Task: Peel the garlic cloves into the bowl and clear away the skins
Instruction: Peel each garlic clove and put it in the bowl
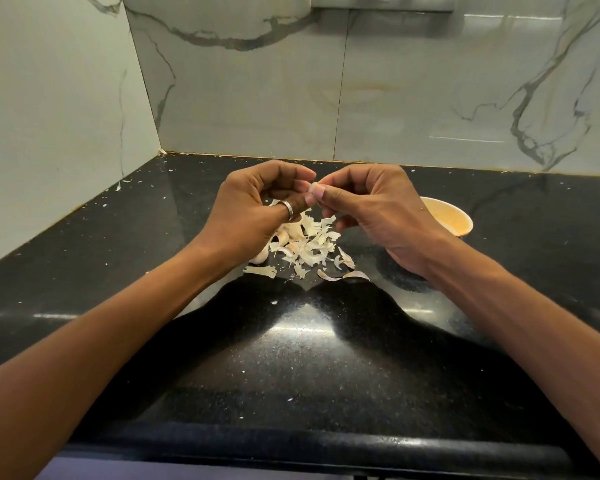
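Both hands meet above the glossy black speckled worktop. The left hand and the right hand, fingers curled, pinch one small pale garlic clove between their fingertips. Directly below lies a heap of papery cream garlic skins, with a few unpeeled cloves at its left edge. The round cream bowl stands behind the right hand, partly hidden; its contents cannot be made out.
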The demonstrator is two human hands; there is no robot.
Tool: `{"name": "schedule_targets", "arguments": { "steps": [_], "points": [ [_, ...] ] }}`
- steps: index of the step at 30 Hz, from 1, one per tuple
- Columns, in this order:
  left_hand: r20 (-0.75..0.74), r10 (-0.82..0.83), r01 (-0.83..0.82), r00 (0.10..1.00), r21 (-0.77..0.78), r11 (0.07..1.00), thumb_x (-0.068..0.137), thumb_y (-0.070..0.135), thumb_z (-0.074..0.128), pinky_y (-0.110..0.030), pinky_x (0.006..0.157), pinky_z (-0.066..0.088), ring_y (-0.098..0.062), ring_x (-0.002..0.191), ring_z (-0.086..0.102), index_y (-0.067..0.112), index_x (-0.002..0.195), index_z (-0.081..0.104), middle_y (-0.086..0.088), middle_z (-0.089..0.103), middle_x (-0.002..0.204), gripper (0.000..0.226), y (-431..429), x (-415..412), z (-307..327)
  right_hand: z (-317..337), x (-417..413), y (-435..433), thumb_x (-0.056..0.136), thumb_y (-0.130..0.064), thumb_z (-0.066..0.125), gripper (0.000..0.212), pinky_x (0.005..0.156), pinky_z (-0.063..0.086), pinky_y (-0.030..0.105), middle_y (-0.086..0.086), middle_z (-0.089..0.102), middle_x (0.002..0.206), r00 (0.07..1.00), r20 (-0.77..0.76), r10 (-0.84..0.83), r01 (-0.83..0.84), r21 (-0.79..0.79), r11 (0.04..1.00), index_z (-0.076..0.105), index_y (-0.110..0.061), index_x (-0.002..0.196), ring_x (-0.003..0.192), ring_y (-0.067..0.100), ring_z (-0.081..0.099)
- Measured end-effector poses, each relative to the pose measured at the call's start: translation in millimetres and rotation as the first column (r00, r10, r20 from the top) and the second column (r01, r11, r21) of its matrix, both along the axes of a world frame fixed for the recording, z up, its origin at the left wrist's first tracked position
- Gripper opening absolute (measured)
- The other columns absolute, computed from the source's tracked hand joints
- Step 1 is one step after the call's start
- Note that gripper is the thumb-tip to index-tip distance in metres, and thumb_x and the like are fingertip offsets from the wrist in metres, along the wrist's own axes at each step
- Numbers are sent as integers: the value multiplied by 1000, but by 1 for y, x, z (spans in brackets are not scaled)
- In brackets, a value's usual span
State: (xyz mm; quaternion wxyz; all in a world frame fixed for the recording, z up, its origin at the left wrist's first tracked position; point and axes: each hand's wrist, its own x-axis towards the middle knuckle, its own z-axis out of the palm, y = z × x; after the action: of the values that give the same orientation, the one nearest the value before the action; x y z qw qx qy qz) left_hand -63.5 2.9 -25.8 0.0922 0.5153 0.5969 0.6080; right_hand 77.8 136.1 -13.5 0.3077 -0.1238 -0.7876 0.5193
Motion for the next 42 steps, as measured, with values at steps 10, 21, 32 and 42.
{"name": "schedule_targets", "arguments": {
  "steps": [10, 21, 32, 42],
  "points": [
    [-187, 51, -50, 981, 13, 999, 83, 12, 82, -34, 86, 61, -15, 88, 74, 14, 101, 78, 2, 77, 91, 19, 0, -1, -3, -1, -1, -1, 94, -14, 72, 13, 63, 55, 29, 17, 77, 90, 999, 16, -48, 47, 72, 996, 74, -2, 93, 73, 18, 70],
    [-281, 89, -85, 955, 26, 996, 82, 9, 82, -20, 83, 57, -5, 86, 73, 15, 101, 78, 7, 77, 91, 20, 0, 0, -4, -4, -4, -2, 95, -12, 70, 11, 61, 55, 28, 10, 78, 84, 998, 37, -52, 49, 70, 996, 73, -4, 88, 69, 18, 70],
    [12, -35, 35, 999, -33, 999, 90, 7, 75, -28, 83, 60, -11, 93, 72, 11, 110, 75, -6, 75, 97, 21, 1, 2, -3, -1, -4, -2, 93, -3, 66, 15, 61, 54, 26, 23, 72, 86, 1000, 10, -25, 26, -120, 992, 72, 11, 94, 67, 17, 64],
    [116, -55, 62, 992, -62, 996, 87, 8, 76, -30, 81, 61, -17, 90, 74, 11, 106, 73, -15, 73, 99, 19, 1, 7, -2, 0, -4, -7, 94, -2, 63, 14, 60, 54, 24, 10, 72, 77, 1000, 28, -11, 15, -125, 992, 73, -3, 83, 66, 14, 63]
  ]
}}
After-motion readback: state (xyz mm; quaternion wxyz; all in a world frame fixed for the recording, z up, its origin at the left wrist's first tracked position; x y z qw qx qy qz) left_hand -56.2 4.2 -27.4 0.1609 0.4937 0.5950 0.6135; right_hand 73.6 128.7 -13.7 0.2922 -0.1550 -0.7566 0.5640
